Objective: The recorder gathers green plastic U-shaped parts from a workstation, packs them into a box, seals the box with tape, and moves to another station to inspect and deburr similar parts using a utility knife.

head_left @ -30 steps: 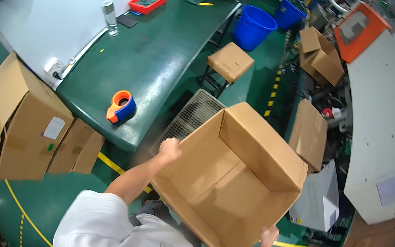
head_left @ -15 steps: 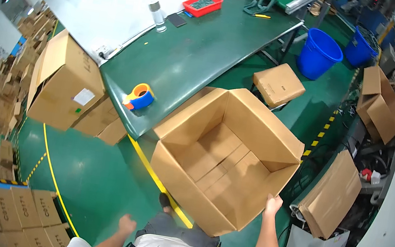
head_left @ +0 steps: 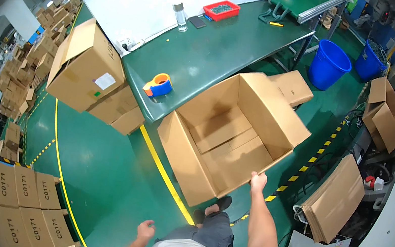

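A large brown cardboard box [head_left: 190, 171], its top uncovered, stands in front of me beside the table's near corner. My right hand [head_left: 258, 182] grips the rim of its near right side, fingers curled over the edge. Bare cardboard flaps make up the bottom inside, partly in shadow. To the left of my legs hangs my left hand [head_left: 146, 230], loosely closed with nothing seen in it and apart from the box. A tape dispenser [head_left: 160, 86] in blue and orange sits on the green table [head_left: 205, 68], just beyond the box's left side.
A smaller closed carton [head_left: 292, 88] stands behind the box. Stacked cartons [head_left: 22, 199] fill the lower left, and a tall carton [head_left: 89, 64] is by the table's left end. Blue bins [head_left: 329, 66] stand far right; flattened cardboard [head_left: 334, 200] leans at right.
My right hand and the box have moved away from me, the box now overlapping the smaller carton more. My view has shifted, and my feet now show near the box.
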The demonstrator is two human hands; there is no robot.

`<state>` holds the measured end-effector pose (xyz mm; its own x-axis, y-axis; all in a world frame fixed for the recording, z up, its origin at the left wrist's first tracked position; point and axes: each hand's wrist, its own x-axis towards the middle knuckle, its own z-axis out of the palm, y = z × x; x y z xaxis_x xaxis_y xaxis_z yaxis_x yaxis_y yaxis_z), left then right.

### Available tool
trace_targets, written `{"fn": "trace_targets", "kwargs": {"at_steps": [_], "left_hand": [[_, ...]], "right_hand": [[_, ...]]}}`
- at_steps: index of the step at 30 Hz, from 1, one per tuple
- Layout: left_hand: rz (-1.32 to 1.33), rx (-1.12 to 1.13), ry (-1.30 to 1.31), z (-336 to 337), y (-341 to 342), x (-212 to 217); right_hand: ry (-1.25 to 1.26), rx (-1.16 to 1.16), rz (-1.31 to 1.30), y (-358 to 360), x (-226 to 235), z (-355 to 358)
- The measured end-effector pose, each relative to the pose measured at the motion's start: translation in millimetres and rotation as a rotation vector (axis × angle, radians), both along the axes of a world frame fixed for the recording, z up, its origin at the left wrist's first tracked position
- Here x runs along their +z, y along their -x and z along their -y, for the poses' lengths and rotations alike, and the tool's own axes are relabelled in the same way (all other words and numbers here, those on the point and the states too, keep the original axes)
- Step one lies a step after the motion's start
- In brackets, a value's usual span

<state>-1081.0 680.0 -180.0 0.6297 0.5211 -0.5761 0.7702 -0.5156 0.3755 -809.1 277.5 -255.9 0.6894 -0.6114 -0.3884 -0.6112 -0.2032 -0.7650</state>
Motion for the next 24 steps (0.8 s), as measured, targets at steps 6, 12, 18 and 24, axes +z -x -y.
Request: {"fn": "trace_targets", "kwargs": {"at_steps": [6,12,18,24], "left_hand": [[0.000,0.131,0.020,-24,69,-9],[-0.268,0.215,0.039,-9,130,3],[-0.320,0.223,0.106,66,71,-5],[-0.169,0.237,0.152,157,-45,7]], "right_hand": [[-0.448,0.048,-0.061,28,-38,11],[0.003,0.072,0.116,85,-40,13],[0.568,-0.138,-0.102,122,7,179],[0.396,-0.396,-0.680,88,14,339]]}}
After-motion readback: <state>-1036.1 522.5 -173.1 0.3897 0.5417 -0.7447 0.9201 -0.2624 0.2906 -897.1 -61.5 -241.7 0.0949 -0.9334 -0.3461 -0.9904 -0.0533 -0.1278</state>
